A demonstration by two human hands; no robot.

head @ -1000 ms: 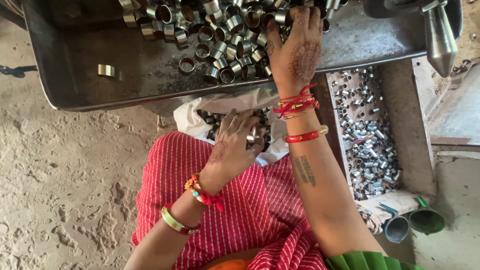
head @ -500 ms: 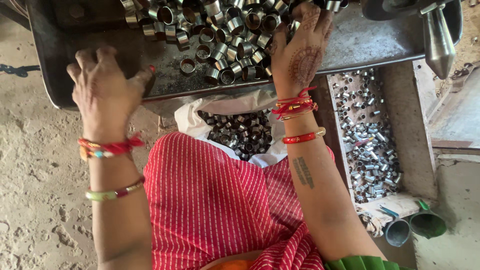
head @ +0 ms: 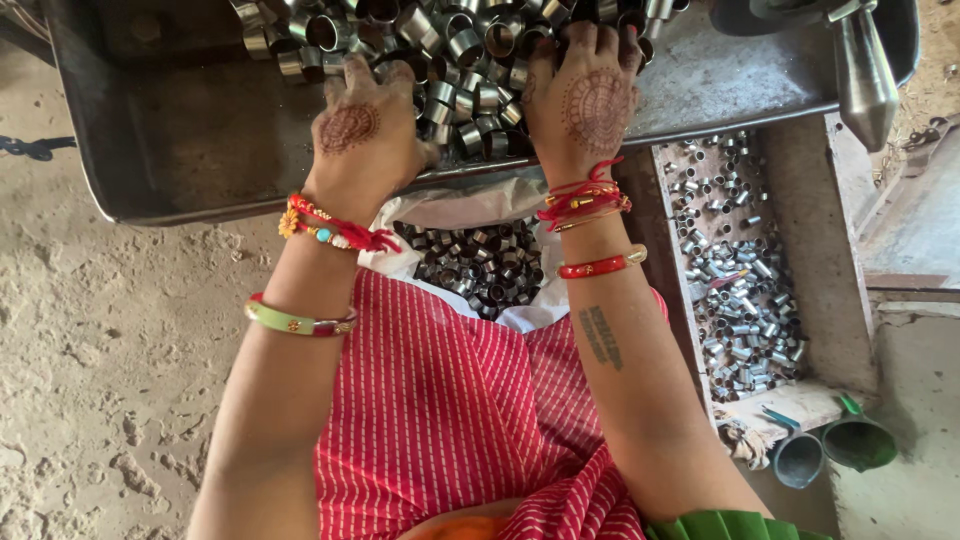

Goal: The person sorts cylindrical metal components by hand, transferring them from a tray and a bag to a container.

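1. The left hand (head: 362, 135) lies palm-down with its fingers spread loosely on the near edge of a heap of short, shiny metal ring sleeves (head: 440, 50); whether any ring is held under the palm cannot be told.
2. The right hand (head: 592, 105) lies palm-down too, fingers splayed and their tips sunk among the rings; no pinch shows.
3. The heap fills the far middle of a wide, shallow, dark grey sheet-metal tray (head: 190, 150), whose left part shows bare, scuffed metal.
4. Both wrists carry red thread bands and bangles, and the forearms reach out over a red cloth with thin white stripes (head: 440, 410) covering the lap.
5. Just under the tray's near rim, between the arms, an open white plastic bag (head: 470, 210) holds more dark metal rings (head: 480, 265).
6. To the right, a long wooden trough (head: 820, 260) is filled with smaller bright metal sleeves (head: 735, 270).
7. A grey cone-shaped steel machine part (head: 862, 70) points downward above the tray's right corner.
8. Two small green funnel-like cups (head: 830, 450) lie on the ground beyond the trough's near end.
9. The ground (head: 100, 340) on the left is pale, rough, dusty earth or concrete, in daylight.
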